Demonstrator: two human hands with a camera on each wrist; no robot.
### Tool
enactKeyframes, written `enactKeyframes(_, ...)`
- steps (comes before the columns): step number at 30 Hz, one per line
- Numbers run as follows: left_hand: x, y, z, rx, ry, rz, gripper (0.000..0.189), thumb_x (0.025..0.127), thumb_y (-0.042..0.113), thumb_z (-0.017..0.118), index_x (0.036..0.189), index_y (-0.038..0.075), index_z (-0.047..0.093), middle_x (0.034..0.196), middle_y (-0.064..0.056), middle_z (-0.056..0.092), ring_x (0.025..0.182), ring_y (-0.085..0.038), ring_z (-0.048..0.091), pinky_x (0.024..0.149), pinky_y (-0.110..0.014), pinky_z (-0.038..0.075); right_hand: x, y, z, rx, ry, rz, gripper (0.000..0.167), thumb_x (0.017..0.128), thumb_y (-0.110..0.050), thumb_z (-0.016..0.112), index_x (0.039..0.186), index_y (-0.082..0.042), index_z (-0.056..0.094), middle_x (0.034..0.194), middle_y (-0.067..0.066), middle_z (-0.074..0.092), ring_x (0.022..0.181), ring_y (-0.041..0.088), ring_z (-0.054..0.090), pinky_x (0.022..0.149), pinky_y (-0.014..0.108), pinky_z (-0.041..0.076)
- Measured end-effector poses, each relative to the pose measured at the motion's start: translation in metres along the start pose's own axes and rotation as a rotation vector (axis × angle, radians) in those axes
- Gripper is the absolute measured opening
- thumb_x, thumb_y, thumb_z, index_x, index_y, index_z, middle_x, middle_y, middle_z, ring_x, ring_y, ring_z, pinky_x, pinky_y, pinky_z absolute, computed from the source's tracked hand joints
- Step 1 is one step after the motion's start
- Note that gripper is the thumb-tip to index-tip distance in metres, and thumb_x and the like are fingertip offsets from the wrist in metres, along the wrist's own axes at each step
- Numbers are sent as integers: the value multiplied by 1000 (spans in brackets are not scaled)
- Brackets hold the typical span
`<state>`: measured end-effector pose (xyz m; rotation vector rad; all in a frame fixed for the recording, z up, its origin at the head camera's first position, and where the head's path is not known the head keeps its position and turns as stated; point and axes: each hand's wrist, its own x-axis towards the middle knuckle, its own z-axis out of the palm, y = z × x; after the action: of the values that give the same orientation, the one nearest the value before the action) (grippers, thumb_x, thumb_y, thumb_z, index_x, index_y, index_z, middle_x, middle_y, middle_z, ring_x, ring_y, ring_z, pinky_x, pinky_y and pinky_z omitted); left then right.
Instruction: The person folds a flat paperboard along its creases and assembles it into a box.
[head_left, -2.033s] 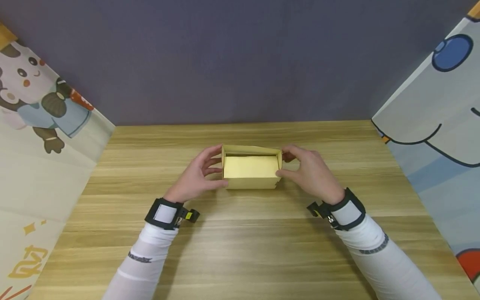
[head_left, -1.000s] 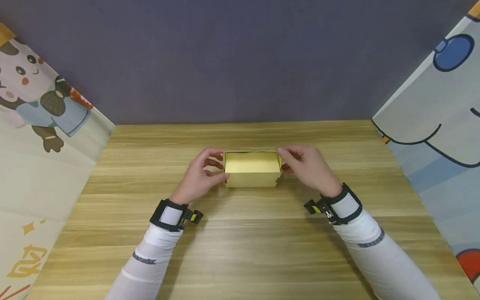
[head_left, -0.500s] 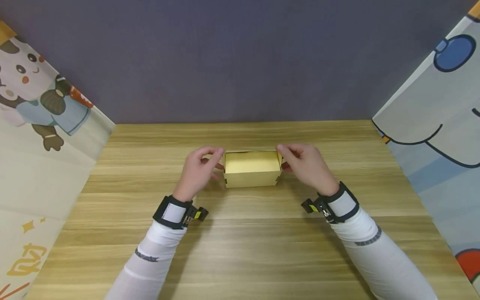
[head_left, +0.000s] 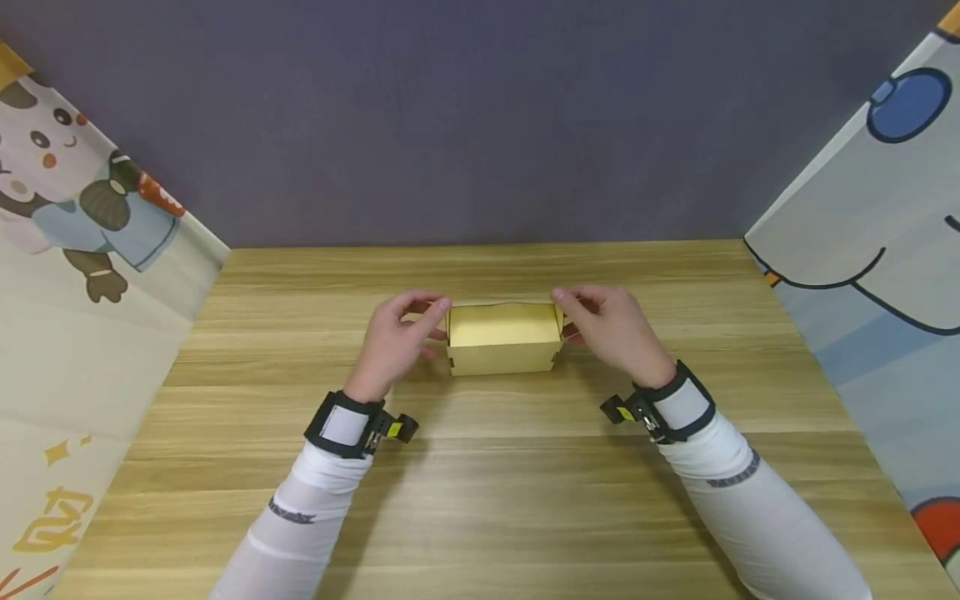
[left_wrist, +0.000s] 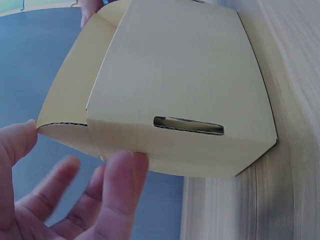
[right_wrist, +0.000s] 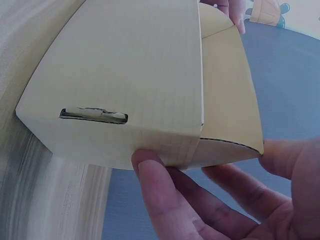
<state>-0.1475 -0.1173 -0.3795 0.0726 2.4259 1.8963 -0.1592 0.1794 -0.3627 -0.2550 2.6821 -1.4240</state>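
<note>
A small pale-yellow cardboard box (head_left: 504, 357) stands on the table between my hands. Its front wall has a narrow slot near each lower corner. Behind that wall a panel (head_left: 504, 323) slopes up to a rear edge, with a curved side flap showing at each end in the wrist views. My left hand (head_left: 397, 337) has its thumb at the panel's upper left corner and fingertips against the box's left side. My right hand (head_left: 611, 329) holds the matching right corner, thumb on top and fingers curled along the right side. The box's interior is hidden.
The wood-grain table (head_left: 495, 500) ends at a dark blue-grey partition (head_left: 480, 125). Cartoon-printed panels flank it, an animal figure (head_left: 97, 192) on the left and a large white-and-blue design (head_left: 885, 208) on the right. Each wrist wears a black camera strap (head_left: 345, 423).
The gap behind the sloping panel has closed. Both thumbs have moved from the front of the box to its rear upper corners, the right one before the left. Little differs over the last half second.
</note>
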Motion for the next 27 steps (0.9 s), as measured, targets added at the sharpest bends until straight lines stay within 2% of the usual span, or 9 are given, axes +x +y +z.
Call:
enactKeyframes(4,-1,-2,-1,-6,-28,-67,58,85,57,64,124,15,60,111,-9,64,86,-37,69,68,-55,57,1,3,-1,24,-48,25,57,92,-59,51,120,-11,64,102,11,68,79,27,71,70,41,60)
enactKeyframes(6,-2,-2,-2,-4,-49,-109,61,84,60,64,125,14,59,112,-8,65,88,-38,69,69,-57,56,1,4,-2,-16,-73,39,63,92,-62,49,125,-11,62,108,10,67,80,25,72,74,41,59)
enactKeyframes(10,-3,-4,-4,-4,-102,-182,68,83,64,62,127,12,59,118,-7,65,93,-37,69,76,-58,55,1,8,-3,-48,-126,84,70,90,-68,45,130,-12,59,116,9,66,77,22,72,75,38,59)
enactKeyframes(14,-4,-7,-5,0,-139,-234,74,81,68,61,130,13,58,125,-6,64,97,-32,69,81,-53,56,2,11,-3,22,-175,123,74,88,-68,48,131,-9,57,119,12,64,82,27,72,72,40,60)
enactKeyframes(21,-4,-12,-7,-5,-165,-240,68,81,67,61,126,15,61,126,-4,64,98,-30,69,81,-49,57,0,15,-2,108,-207,137,72,88,-64,54,134,-9,55,128,11,60,91,31,70,72,39,60)
enactKeyframes(27,-6,-14,-7,-32,-194,-226,66,83,63,62,128,15,60,131,-8,60,102,-32,68,85,-52,55,-2,16,-2,141,-216,136,68,89,-60,56,134,-10,55,126,10,62,95,37,68,71,38,60)
